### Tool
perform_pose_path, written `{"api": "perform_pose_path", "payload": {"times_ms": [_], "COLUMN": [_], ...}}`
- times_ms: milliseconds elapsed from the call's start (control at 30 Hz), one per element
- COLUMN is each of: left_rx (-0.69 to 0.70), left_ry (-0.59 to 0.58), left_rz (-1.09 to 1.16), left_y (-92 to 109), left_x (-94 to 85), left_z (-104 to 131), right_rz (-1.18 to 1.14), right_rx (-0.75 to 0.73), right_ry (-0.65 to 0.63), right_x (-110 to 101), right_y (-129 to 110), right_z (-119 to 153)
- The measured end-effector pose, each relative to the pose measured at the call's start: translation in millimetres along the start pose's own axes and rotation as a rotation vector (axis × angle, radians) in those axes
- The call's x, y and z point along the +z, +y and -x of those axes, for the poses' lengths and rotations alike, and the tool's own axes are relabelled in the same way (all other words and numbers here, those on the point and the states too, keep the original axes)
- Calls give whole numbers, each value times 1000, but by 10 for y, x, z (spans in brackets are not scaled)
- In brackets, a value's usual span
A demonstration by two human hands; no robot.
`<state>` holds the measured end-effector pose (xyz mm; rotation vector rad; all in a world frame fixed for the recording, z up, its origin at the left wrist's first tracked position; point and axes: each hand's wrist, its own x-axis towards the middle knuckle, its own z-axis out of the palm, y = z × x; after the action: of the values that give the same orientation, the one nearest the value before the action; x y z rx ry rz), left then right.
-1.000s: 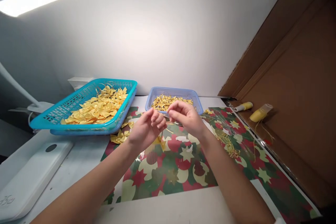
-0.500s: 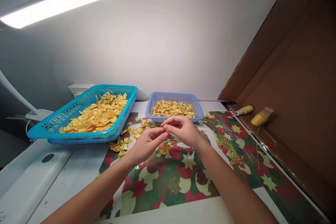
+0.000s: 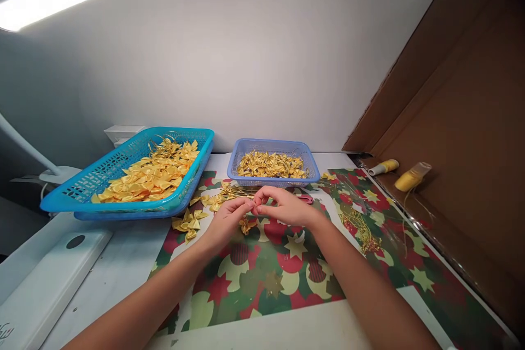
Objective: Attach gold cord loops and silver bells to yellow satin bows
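Observation:
My left hand and my right hand meet fingertip to fingertip over the middle of the patterned sheet. Both are closed in a pinch. Just beneath the fingers hangs a small gold ribbon bow, apparently by a thin tie whose ends are hidden in the pinch. Loose gold bows lie left of my left hand. Behind the fingers rests a bunch of gold ties. A pink-handled tool, partly covered, lies behind my right hand.
A turquoise basket heaped with yellow bows stands at the left, a smaller blue basket of gold bows at the back. Gold cords lie right of my right arm. Two yellow thread spools sit by the cardboard wall.
The hanging bow has swung a little left and up beneath my fingers. My fingertips have drawn closer together, still pinching. The head view has shifted slightly.

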<state>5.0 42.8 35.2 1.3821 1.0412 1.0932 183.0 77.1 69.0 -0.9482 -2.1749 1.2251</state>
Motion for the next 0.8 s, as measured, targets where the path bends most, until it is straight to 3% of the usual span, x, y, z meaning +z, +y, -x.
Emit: {"api": "perform_pose_path", "payload": {"times_ms": [267, 800], "left_rx": [23, 43], "left_ry": [9, -167], "left_rz": [-163, -252], "left_y": [-62, -16], "left_x": [-101, -58], "left_z": [-25, -29], "right_rz": [48, 115], "right_rx": [-7, -67], "right_ry": [-1, 147], "right_x": [-13, 18], "right_y": [46, 67], "right_z": [-21, -36]}}
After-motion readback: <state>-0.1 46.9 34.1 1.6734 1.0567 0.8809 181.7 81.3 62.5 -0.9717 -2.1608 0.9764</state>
